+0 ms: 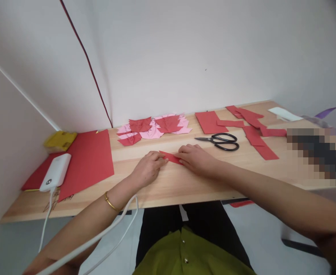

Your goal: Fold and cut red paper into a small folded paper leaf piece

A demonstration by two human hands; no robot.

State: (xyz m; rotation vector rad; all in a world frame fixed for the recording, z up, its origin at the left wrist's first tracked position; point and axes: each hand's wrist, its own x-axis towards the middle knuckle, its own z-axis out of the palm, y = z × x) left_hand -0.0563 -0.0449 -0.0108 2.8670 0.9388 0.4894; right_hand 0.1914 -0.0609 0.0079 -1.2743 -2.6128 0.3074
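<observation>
A small folded piece of red paper (171, 157) lies on the wooden table (185, 183) between my two hands. My left hand (147, 168) rests on the table with its fingers curled, pinching the paper's left end. My right hand (195, 157) presses down on the paper's right end with fingers bent and together. A gold bangle sits on my left wrist. Black scissors (222, 141) lie just beyond my right hand, untouched.
Folded red and pink paper shapes (153, 128) lie near the wall. Red strips and a red sheet (251, 128) are at the right, a large red sheet (89, 160) at the left. A white power bank (55, 172) with cable and a yellow object (59, 140) sit far left.
</observation>
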